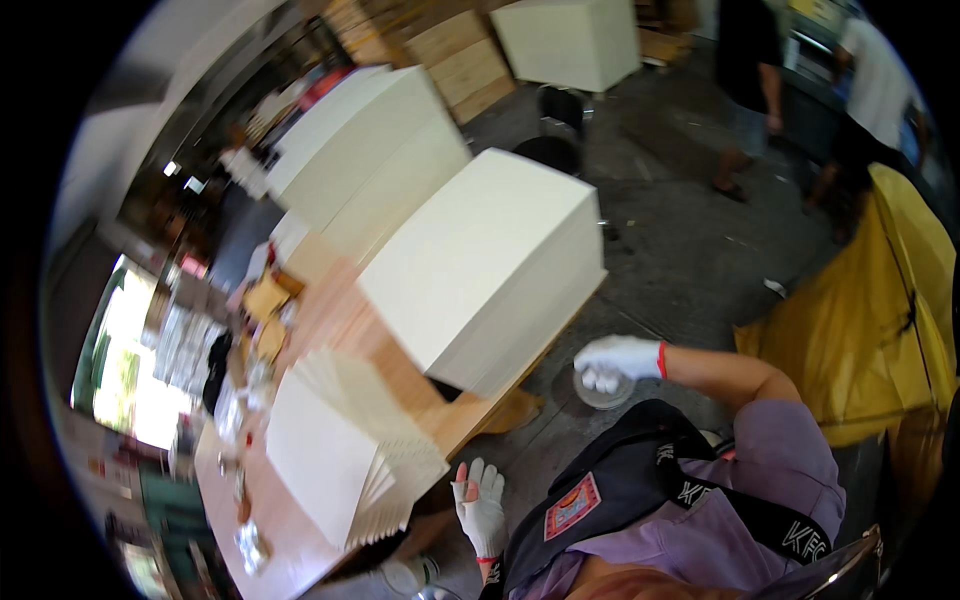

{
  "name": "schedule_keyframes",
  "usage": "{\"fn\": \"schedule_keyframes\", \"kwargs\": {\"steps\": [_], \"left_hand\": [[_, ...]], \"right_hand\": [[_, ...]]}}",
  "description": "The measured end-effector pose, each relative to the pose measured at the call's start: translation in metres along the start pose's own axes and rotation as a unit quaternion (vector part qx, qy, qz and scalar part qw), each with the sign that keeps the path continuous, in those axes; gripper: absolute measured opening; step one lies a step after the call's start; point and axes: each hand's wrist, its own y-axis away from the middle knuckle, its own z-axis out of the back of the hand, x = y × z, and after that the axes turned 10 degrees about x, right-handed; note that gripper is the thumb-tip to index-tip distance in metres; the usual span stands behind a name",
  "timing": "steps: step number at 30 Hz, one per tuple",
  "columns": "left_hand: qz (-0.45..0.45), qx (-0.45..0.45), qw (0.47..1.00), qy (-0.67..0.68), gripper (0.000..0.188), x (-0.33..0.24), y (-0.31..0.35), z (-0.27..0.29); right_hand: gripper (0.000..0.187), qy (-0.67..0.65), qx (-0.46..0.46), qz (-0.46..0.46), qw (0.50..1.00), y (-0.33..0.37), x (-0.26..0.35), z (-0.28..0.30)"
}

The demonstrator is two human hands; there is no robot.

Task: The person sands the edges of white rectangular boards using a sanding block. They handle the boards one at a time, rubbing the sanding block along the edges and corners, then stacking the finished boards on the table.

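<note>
Both my hands wear white gloves with red cuffs. My left hand (482, 508) hangs beside the table's edge with fingers apart and nothing in it; a bare fingertip or two shows. My right hand (622, 360) is out to the right, its fingers curled at a round clear container (604, 402), apparently gripping it; what the container holds cannot be made out. Nearest my left hand, a fanned pile of white sheets (325, 450) lies on the wooden table (330, 310). Farther along stands a tall, squared stack of white sheets (485, 265).
More tall white stacks (370, 150) stand beyond the table. Small bottles and packets (240, 490) line its left side. A black chair (555, 130) is behind the stack. A yellow sheet-covered load (850, 330) stands at right; two people (750, 80) are farther back.
</note>
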Motion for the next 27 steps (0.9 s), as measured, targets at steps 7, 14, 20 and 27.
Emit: {"fn": "schedule_keyframes", "kwargs": {"steps": [7,14,20,27], "left_hand": [[-0.310,0.233,0.740,-0.550,0.039,-0.073,-0.126,-0.178],[-0.365,0.279,0.575,-0.677,0.030,-0.094,-0.263,-0.351],[-0.234,0.332,0.586,-0.701,0.028,-0.062,-0.329,-0.363],[-0.194,0.337,0.660,-0.643,0.022,-0.054,-0.319,-0.365]], "right_hand": [[0.051,0.138,-0.370,0.454,0.798,0.109,0.177,0.056],[0.081,0.464,-0.481,0.296,0.682,0.109,0.244,0.027],[0.082,0.546,-0.450,0.196,0.679,0.094,0.237,0.052],[0.059,0.665,-0.406,0.302,0.549,0.089,0.243,0.065]]}}
